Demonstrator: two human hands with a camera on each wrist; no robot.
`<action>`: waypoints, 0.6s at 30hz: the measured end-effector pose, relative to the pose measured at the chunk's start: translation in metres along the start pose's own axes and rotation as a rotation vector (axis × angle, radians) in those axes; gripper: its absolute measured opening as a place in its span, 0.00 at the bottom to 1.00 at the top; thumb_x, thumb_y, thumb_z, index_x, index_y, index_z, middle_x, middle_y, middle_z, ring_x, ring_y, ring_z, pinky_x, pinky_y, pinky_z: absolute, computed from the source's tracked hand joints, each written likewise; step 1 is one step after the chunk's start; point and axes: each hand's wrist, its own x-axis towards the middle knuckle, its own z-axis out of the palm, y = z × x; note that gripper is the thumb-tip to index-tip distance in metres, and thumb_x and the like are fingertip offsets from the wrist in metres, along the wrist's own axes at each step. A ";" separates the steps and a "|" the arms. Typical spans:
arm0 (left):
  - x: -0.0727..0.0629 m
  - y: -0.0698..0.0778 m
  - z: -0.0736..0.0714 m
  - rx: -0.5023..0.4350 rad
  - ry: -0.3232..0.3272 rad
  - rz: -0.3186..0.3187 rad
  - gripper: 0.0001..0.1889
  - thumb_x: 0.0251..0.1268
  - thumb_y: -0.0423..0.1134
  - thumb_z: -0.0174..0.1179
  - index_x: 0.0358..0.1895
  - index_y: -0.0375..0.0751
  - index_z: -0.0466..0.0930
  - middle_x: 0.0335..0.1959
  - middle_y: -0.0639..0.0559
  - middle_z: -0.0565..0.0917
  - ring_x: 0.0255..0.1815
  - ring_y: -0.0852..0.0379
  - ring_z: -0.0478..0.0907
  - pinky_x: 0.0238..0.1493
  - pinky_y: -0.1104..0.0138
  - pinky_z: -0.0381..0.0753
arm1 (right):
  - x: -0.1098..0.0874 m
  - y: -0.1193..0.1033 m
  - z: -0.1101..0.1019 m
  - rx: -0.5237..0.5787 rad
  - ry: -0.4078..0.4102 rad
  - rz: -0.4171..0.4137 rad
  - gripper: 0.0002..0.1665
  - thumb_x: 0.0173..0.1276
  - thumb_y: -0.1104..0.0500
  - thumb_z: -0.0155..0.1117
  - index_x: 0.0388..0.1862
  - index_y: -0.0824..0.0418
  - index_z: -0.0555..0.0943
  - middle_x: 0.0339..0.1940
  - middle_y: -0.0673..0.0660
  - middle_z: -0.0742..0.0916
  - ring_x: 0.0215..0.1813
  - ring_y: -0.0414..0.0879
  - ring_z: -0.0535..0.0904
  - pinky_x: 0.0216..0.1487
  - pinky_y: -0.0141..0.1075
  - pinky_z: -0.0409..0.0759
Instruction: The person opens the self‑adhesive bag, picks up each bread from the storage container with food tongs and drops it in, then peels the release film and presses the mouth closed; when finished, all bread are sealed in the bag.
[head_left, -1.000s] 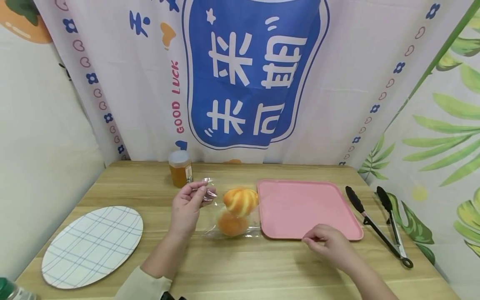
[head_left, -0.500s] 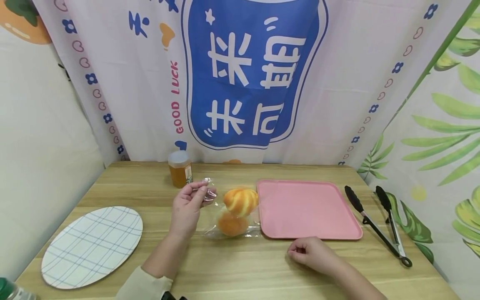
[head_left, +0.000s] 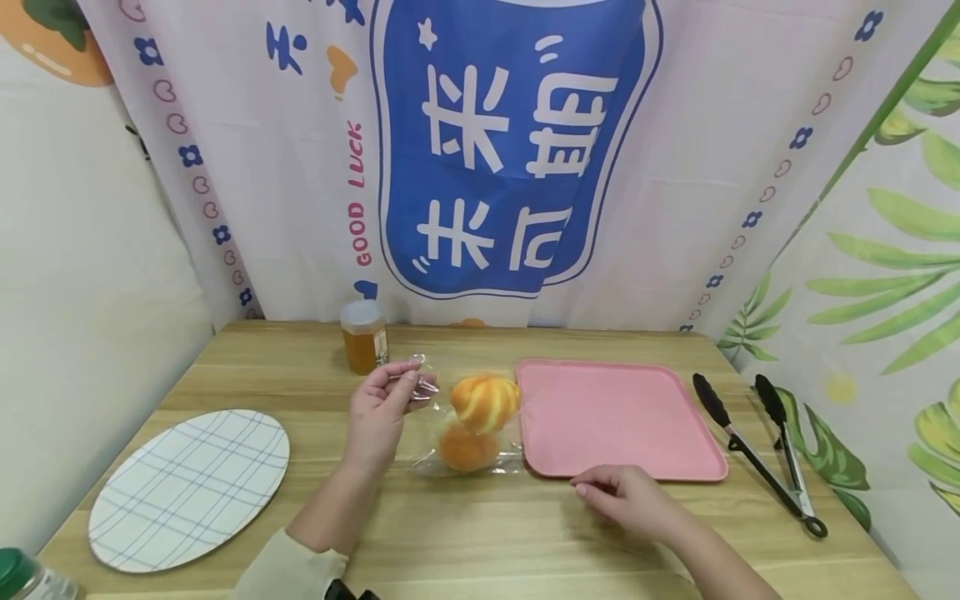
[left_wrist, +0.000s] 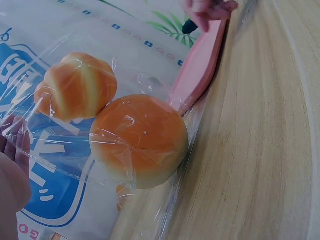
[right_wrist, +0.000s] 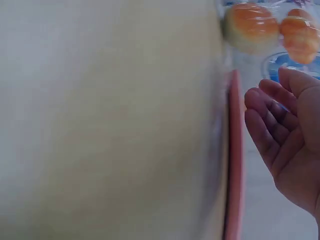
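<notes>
My left hand (head_left: 378, 421) pinches the gathered top of a clear plastic bag (head_left: 510, 468) between thumb and fingers. Inside the bag are a ridged bread roll (head_left: 485, 404) and, nearer the front, a round bun (head_left: 467, 448). The left wrist view shows both breads close up through the wrinkled film, the round bun (left_wrist: 140, 140) beside the ridged roll (left_wrist: 77, 87). Just in front of the pink tray (head_left: 611, 417) is my right hand (head_left: 622, 496), its fingers loosely bent. Nothing lies in that hand's palm (right_wrist: 300, 165) in the right wrist view.
A jar of amber contents (head_left: 363, 346) stands behind my left hand. An oval checked board (head_left: 191, 492) lies at left, near a green-lidded container (head_left: 18, 571). Black-tipped tongs (head_left: 765, 467) lie spread open to the right of the tray.
My right hand has shifted left along the tray's front edge, and its fingers have loosened from a tighter curl half a second ago. My left hand keeps its hold on the bag.
</notes>
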 end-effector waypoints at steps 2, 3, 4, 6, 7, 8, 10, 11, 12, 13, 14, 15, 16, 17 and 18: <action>0.000 0.001 0.000 0.002 -0.004 0.004 0.07 0.72 0.28 0.52 0.47 0.31 0.77 0.30 0.61 0.88 0.34 0.62 0.86 0.42 0.68 0.88 | 0.002 -0.009 -0.009 0.005 0.037 -0.015 0.23 0.73 0.50 0.58 0.52 0.68 0.81 0.35 0.60 0.87 0.31 0.40 0.81 0.33 0.32 0.84; 0.000 0.001 0.001 0.001 -0.004 0.006 0.07 0.72 0.28 0.52 0.48 0.31 0.76 0.30 0.61 0.88 0.34 0.62 0.86 0.41 0.68 0.88 | 0.004 -0.014 -0.013 0.005 0.057 -0.025 0.23 0.73 0.50 0.59 0.53 0.68 0.81 0.37 0.62 0.87 0.33 0.41 0.82 0.34 0.33 0.85; 0.001 0.001 0.001 0.003 -0.005 0.007 0.07 0.72 0.28 0.52 0.48 0.29 0.76 0.30 0.61 0.88 0.34 0.63 0.86 0.41 0.69 0.88 | 0.006 -0.019 -0.018 0.006 0.080 -0.035 0.22 0.72 0.51 0.59 0.53 0.68 0.80 0.40 0.63 0.87 0.34 0.42 0.82 0.35 0.34 0.85; 0.001 0.001 0.001 0.003 -0.006 0.009 0.08 0.72 0.28 0.52 0.49 0.27 0.75 0.29 0.61 0.88 0.34 0.63 0.86 0.41 0.69 0.87 | 0.013 -0.029 -0.027 0.000 0.135 -0.061 0.21 0.72 0.53 0.61 0.54 0.68 0.80 0.45 0.65 0.87 0.39 0.43 0.82 0.39 0.33 0.85; 0.001 0.001 0.000 0.003 -0.006 0.009 0.09 0.72 0.28 0.52 0.49 0.27 0.75 0.29 0.61 0.88 0.34 0.63 0.86 0.41 0.69 0.87 | 0.018 -0.034 -0.030 -0.009 0.166 -0.073 0.21 0.71 0.53 0.61 0.55 0.67 0.80 0.47 0.65 0.86 0.41 0.43 0.82 0.40 0.32 0.84; 0.001 0.001 0.000 0.003 -0.005 0.010 0.09 0.72 0.28 0.52 0.49 0.26 0.75 0.29 0.61 0.88 0.34 0.63 0.86 0.42 0.68 0.88 | 0.024 -0.039 -0.032 -0.013 0.196 -0.083 0.21 0.71 0.54 0.62 0.56 0.67 0.80 0.49 0.65 0.86 0.43 0.43 0.82 0.42 0.31 0.84; 0.002 0.000 -0.001 0.011 -0.006 0.010 0.08 0.72 0.28 0.52 0.49 0.27 0.75 0.30 0.61 0.88 0.34 0.63 0.86 0.43 0.67 0.88 | 0.037 -0.047 -0.035 0.006 0.240 -0.094 0.22 0.71 0.55 0.62 0.58 0.67 0.79 0.52 0.65 0.86 0.47 0.45 0.82 0.45 0.29 0.83; 0.002 0.000 -0.001 0.014 -0.009 0.013 0.08 0.72 0.28 0.52 0.49 0.28 0.76 0.30 0.61 0.88 0.34 0.63 0.86 0.43 0.67 0.88 | 0.044 -0.051 -0.034 0.028 0.251 -0.102 0.22 0.71 0.56 0.63 0.58 0.67 0.78 0.54 0.65 0.85 0.49 0.46 0.82 0.48 0.28 0.82; 0.002 -0.001 -0.001 0.018 -0.013 0.017 0.07 0.73 0.28 0.52 0.48 0.30 0.76 0.30 0.60 0.88 0.34 0.63 0.86 0.43 0.67 0.87 | 0.050 -0.054 -0.034 0.067 0.252 -0.105 0.22 0.71 0.57 0.63 0.59 0.67 0.78 0.56 0.66 0.84 0.51 0.47 0.82 0.50 0.29 0.82; 0.002 -0.001 -0.002 0.020 -0.019 0.020 0.07 0.73 0.28 0.52 0.47 0.32 0.77 0.30 0.60 0.88 0.34 0.63 0.87 0.43 0.68 0.87 | 0.056 -0.056 -0.032 0.107 0.256 -0.105 0.23 0.71 0.58 0.63 0.60 0.68 0.77 0.57 0.67 0.83 0.52 0.47 0.82 0.51 0.29 0.82; 0.002 -0.001 -0.002 0.023 -0.027 0.025 0.06 0.73 0.29 0.52 0.47 0.34 0.77 0.30 0.60 0.88 0.34 0.63 0.87 0.43 0.69 0.87 | 0.062 -0.059 -0.030 0.149 0.259 -0.100 0.23 0.70 0.59 0.63 0.60 0.68 0.77 0.58 0.67 0.83 0.53 0.46 0.82 0.52 0.29 0.82; 0.002 -0.001 -0.002 0.026 -0.037 0.029 0.06 0.73 0.29 0.52 0.46 0.36 0.77 0.31 0.60 0.88 0.35 0.62 0.87 0.43 0.69 0.87 | 0.067 -0.061 -0.028 0.186 0.267 -0.093 0.22 0.70 0.59 0.63 0.59 0.68 0.77 0.58 0.67 0.83 0.52 0.44 0.82 0.52 0.29 0.82; 0.002 -0.001 -0.002 0.027 -0.048 0.032 0.06 0.73 0.29 0.52 0.46 0.37 0.77 0.31 0.60 0.88 0.35 0.62 0.87 0.43 0.69 0.87 | 0.071 -0.063 -0.026 0.225 0.276 -0.088 0.21 0.70 0.60 0.64 0.58 0.69 0.78 0.57 0.67 0.83 0.52 0.42 0.82 0.53 0.29 0.82; 0.002 -0.001 -0.002 0.030 -0.058 0.035 0.05 0.73 0.30 0.52 0.46 0.38 0.77 0.31 0.60 0.88 0.36 0.62 0.87 0.44 0.69 0.87 | 0.075 -0.064 -0.024 0.259 0.288 -0.079 0.20 0.69 0.60 0.64 0.57 0.68 0.79 0.56 0.66 0.84 0.51 0.40 0.82 0.53 0.30 0.82; 0.002 0.000 -0.003 0.034 -0.066 0.036 0.05 0.74 0.30 0.52 0.46 0.39 0.77 0.31 0.61 0.88 0.36 0.62 0.87 0.44 0.69 0.87 | 0.078 -0.065 -0.021 0.284 0.305 -0.071 0.19 0.69 0.60 0.64 0.55 0.68 0.80 0.55 0.64 0.85 0.50 0.38 0.82 0.54 0.30 0.82</action>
